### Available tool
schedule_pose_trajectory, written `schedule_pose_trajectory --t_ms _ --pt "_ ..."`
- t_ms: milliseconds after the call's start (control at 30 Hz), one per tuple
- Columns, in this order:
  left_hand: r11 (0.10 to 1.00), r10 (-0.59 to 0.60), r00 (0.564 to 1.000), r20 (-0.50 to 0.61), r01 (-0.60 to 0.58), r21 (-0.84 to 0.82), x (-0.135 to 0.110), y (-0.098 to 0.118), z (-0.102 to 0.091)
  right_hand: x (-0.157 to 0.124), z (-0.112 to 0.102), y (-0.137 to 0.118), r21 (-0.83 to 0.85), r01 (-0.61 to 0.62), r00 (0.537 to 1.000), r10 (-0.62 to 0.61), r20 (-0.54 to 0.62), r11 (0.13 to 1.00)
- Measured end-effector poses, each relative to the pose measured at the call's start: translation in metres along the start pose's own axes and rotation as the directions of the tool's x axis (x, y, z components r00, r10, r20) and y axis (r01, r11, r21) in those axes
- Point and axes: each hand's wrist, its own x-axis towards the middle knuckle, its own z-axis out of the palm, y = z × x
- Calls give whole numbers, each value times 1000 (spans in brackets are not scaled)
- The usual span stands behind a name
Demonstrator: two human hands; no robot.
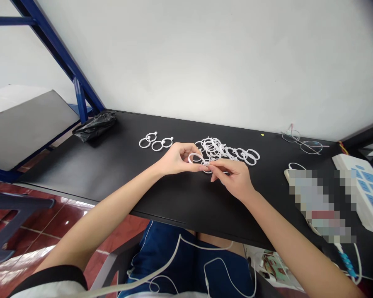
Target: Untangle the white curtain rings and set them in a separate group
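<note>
Over the black table, my left hand (183, 158) is closed around a white plastic ring (191, 155), holding it tilted up. My right hand (231, 174) pinches at the small knob on the same ring's lower right side, and the fingertips of both hands nearly meet there. Just behind my hands lies a tangled pile of white rings (214, 145), partly covered by my fingers. Left of my left hand, several rings with small round knobs (152, 140) lie in a loose group.
A black plastic bag (95, 126) sits at the table's left end. Eyeglasses (300, 140) lie at the back right. Nearer, a blurred phone (317, 207) with a cable rests beside a white box with blue panels (366, 186). A white cable (170, 260) crosses my lap.
</note>
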Motion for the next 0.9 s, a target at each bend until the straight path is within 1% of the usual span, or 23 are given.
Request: schedule_pose_trajectory --t_ms 133,300,367,400,433,500,533,600,633,700,767,833,900 --pt "999 16 1000 19 -17 36 0 -2 1 1 0 -2 -24 -22 999 21 -33 999" --pt "989 -29 998 61 19 149 1 -6 3 2 -3 -3 -39 -68 996 66 -55 997" --pt "970 -3 1000 29 -4 244 2 -9 3 2 -3 -3 -35 -90 994 87 -72 995" --pt "948 27 1000 -15 -21 317 3 -11 2 2 -3 -3 -30 -99 992 96 -86 995" --pt "912 68 995 -73 -32 409 3 -13 1 2 -3 -3 -23 -106 989 103 -102 994" --pt "793 150 973 -176 -12 609 4 -15 -4 3 -4 -3 -10 -119 984 117 -133 993" --pt "720 174 961 -215 25 693 4 -15 -8 3 -4 -3 -5 -124 982 122 -145 992" --pt "593 161 948 -275 130 795 4 -13 -19 4 -4 -4 2 -130 979 128 -157 992" --pt "537 142 931 -336 213 816 4 -11 -25 4 -4 -4 3 -132 979 130 -157 991" --pt "418 99 881 -462 385 823 3 -7 -38 4 -5 -5 -1 -131 980 129 -154 991" --pt "314 26 839 -544 510 801 2 -4 -49 4 -6 -5 -8 -132 980 129 -149 991" --pt "247 -42 818 -574 565 787 1 -3 -55 3 -6 -6 -16 -132 981 128 -146 991" --pt "209 -80 814 -575 578 789 1 -5 -57 3 -5 -6 -21 -135 980 130 -149 991"
